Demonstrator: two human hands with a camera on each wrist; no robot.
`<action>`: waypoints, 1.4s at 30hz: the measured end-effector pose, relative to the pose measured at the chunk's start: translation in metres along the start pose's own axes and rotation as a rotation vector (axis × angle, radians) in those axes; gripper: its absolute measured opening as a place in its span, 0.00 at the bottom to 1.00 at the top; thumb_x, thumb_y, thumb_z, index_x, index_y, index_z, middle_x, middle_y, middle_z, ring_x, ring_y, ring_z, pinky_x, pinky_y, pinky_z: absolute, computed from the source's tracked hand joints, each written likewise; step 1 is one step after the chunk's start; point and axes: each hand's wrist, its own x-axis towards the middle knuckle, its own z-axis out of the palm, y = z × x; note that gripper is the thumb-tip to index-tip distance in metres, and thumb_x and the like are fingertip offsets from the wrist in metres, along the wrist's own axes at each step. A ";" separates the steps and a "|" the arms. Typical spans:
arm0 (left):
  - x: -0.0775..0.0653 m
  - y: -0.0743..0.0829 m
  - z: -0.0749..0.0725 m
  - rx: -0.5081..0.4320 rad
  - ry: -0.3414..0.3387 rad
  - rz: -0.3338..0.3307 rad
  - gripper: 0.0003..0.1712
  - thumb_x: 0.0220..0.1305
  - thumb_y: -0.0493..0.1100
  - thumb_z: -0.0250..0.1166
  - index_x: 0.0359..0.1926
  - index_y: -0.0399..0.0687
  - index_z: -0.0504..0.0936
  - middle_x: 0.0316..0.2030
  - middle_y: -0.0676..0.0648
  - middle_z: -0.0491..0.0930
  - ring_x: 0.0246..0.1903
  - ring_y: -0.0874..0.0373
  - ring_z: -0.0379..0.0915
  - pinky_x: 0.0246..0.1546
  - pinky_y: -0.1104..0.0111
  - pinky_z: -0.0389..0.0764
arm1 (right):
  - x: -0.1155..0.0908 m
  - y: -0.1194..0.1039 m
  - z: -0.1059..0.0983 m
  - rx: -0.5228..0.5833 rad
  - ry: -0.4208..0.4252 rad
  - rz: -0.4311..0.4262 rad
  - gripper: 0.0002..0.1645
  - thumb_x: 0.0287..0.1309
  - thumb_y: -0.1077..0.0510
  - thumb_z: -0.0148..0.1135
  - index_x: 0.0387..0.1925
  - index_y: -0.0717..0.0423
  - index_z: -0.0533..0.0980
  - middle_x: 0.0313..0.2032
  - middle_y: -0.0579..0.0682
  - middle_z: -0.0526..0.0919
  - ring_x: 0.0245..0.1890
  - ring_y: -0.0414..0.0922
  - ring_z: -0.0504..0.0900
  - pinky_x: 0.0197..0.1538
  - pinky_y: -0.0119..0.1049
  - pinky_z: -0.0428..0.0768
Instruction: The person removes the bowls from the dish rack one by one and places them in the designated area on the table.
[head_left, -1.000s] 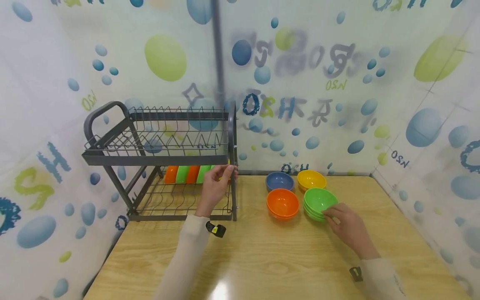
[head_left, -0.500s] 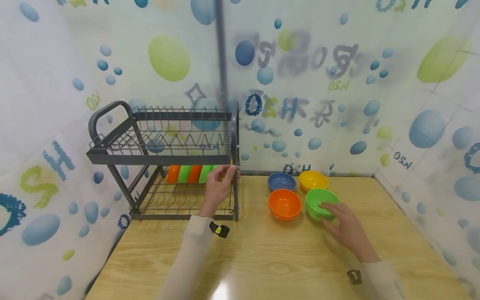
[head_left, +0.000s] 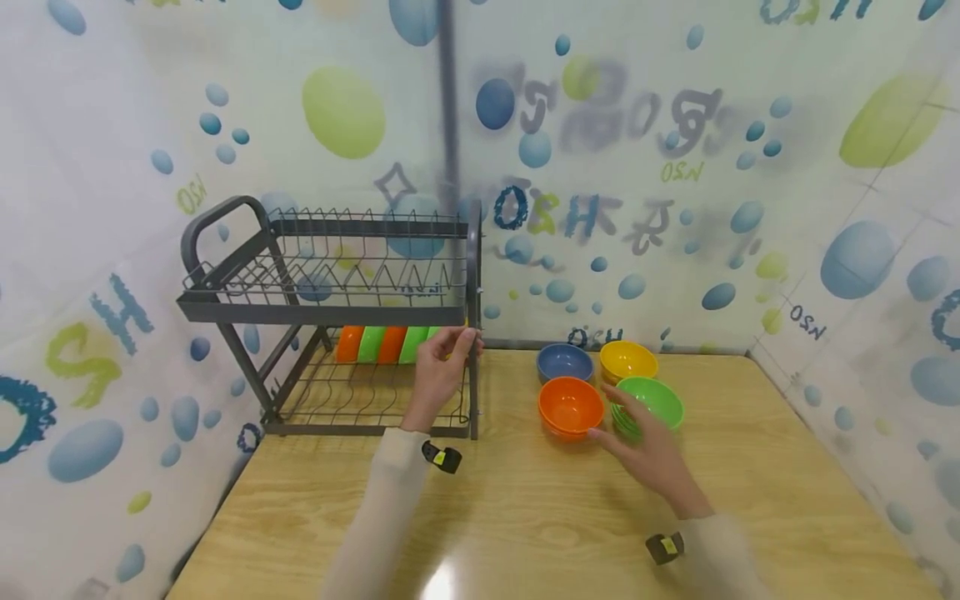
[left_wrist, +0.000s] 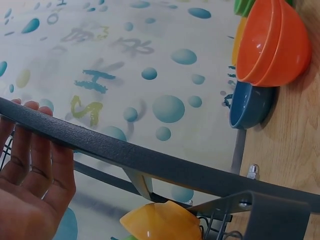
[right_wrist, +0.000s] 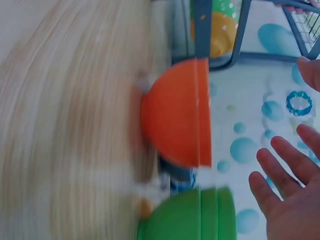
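My left hand (head_left: pixel 437 371) grips the right-hand upright of a dark two-tier dish rack (head_left: pixel 322 315). In the left wrist view its fingers (left_wrist: pixel 62 167) curl round the dark bar (left_wrist: pixel 135 155). Fingers spread, my right hand (head_left: pixel 651 454) hovers in front of the stacked green bowls (head_left: pixel 663 400), its thumb near the stacked orange bowls (head_left: pixel 570 404) and part of the green stack hidden behind it. The right wrist view has these fingers (right_wrist: pixel 285 170) apart and holding nothing, beside the orange bowls (right_wrist: pixel 180 115) and green bowls (right_wrist: pixel 190 220).
Behind these stacks stand a blue bowl (head_left: pixel 564 362) and a yellow bowl (head_left: pixel 628 358). Several orange and green bowls (head_left: pixel 390 344) stand on edge in the rack's lower tier. A patterned curtain (head_left: pixel 675 167) closes off the back of the wooden table (head_left: pixel 555 525).
My right hand has let go of the green stack's rim and moved left toward the orange bowls, its fingers spreading. My left hand keeps its grip on the dish rack. The head view shifts slightly.
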 end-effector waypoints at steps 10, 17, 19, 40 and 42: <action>0.000 -0.003 0.000 0.000 -0.028 -0.020 0.15 0.77 0.46 0.60 0.49 0.39 0.85 0.42 0.35 0.86 0.42 0.42 0.84 0.40 0.68 0.86 | 0.021 -0.026 0.025 0.263 -0.102 0.059 0.41 0.66 0.51 0.69 0.75 0.52 0.63 0.73 0.57 0.70 0.71 0.61 0.71 0.71 0.62 0.70; 0.003 0.002 -0.007 0.014 -0.078 -0.057 0.18 0.76 0.50 0.61 0.50 0.39 0.85 0.44 0.34 0.86 0.39 0.57 0.85 0.42 0.67 0.88 | 0.041 -0.050 0.040 0.399 -0.141 0.036 0.40 0.67 0.54 0.68 0.76 0.49 0.63 0.72 0.52 0.71 0.71 0.57 0.72 0.73 0.59 0.70; 0.004 0.003 -0.010 0.027 -0.105 -0.068 0.21 0.76 0.51 0.61 0.52 0.37 0.84 0.45 0.33 0.86 0.39 0.59 0.85 0.43 0.65 0.88 | 0.048 -0.060 0.043 0.427 -0.143 0.012 0.40 0.67 0.56 0.67 0.76 0.50 0.63 0.73 0.53 0.71 0.71 0.57 0.72 0.73 0.59 0.70; 0.039 -0.031 -0.045 0.400 -0.057 -0.058 0.25 0.76 0.53 0.60 0.68 0.52 0.75 0.60 0.41 0.80 0.56 0.43 0.80 0.57 0.47 0.83 | 0.118 -0.143 0.062 0.563 -0.153 -0.006 0.32 0.72 0.46 0.62 0.73 0.39 0.67 0.69 0.45 0.76 0.68 0.49 0.76 0.72 0.47 0.74; 0.042 -0.036 -0.041 0.406 -0.064 -0.053 0.25 0.75 0.51 0.62 0.68 0.50 0.73 0.61 0.40 0.79 0.56 0.42 0.80 0.58 0.48 0.82 | 0.123 -0.147 0.063 0.533 -0.117 -0.015 0.30 0.72 0.46 0.62 0.72 0.42 0.69 0.66 0.47 0.78 0.66 0.48 0.78 0.70 0.46 0.76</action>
